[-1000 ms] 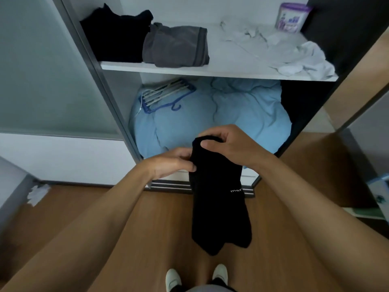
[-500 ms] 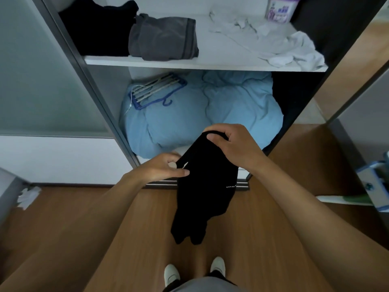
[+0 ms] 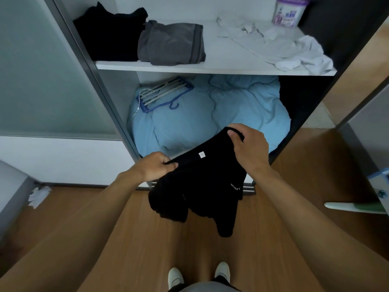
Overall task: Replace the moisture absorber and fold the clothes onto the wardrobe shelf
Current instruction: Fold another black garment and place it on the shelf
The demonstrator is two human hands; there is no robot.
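Left hand point(image 3: 155, 167) and right hand point(image 3: 248, 148) are apart, each pinching one end of the waistband of the black shorts point(image 3: 200, 186). The shorts hang mid-air at centre frame, over the wooden floor point(image 3: 168, 249). It looks like a fingertip-only grip, so a shake could drop them. The legs dangle unevenly, so the fold might go lopsided. The moisture absorber tub point(image 3: 289, 11) sits upper right on the shelf point(image 3: 210, 69), near the crumpled white clothes point(image 3: 294, 51), where it's easy to knock.

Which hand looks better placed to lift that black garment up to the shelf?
Probably the right hand: it grips the black garment at its higher end, nearer the shelf; the left hand pinches lower.
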